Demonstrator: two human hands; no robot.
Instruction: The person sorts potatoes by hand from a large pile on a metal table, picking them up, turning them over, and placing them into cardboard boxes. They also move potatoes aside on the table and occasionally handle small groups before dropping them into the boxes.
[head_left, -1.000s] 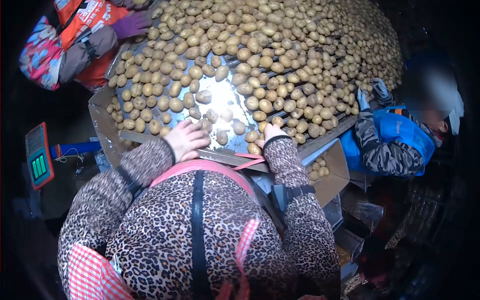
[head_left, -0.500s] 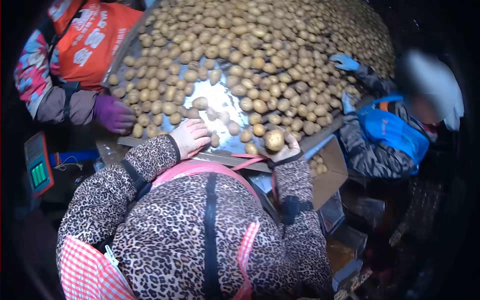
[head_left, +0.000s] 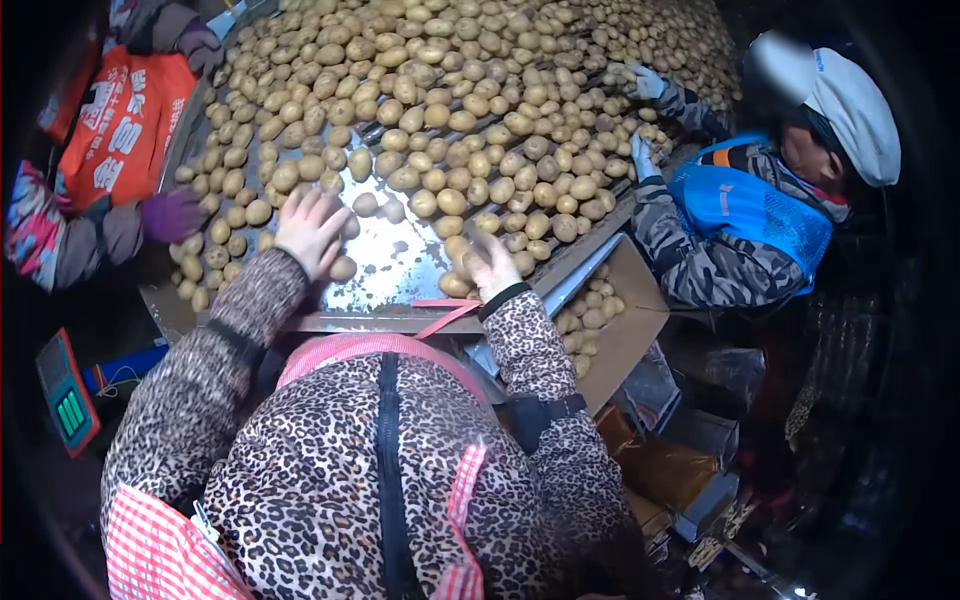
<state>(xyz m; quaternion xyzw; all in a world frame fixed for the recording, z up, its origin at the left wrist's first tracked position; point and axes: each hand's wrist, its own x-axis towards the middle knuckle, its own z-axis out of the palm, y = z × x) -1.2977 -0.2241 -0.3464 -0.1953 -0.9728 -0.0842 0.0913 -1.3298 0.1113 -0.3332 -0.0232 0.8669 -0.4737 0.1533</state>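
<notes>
A large spread of loose potatoes covers a metal sorting table, whose shiny bare patch lies between my hands. My left hand is on the left side of this patch, fingers stretched out over and beside a few potatoes. On the right, my right hand reaches to the edge of the pile. Its fingers are slightly blurred, with thumb and fingers apart, close against potatoes. No potato shows clearly inside either hand. Two potatoes lie on the bare metal ahead.
A cardboard box holding potatoes stands below the table's right edge. A co-worker in a blue vest reaches in with gloved hands. At left is another person's purple glove. A scale display sits lower left.
My left hand has moved forward and left among the potatoes. The large potato in my right hand is no longer seen there; that hand has moved left and forward. The view has shifted.
</notes>
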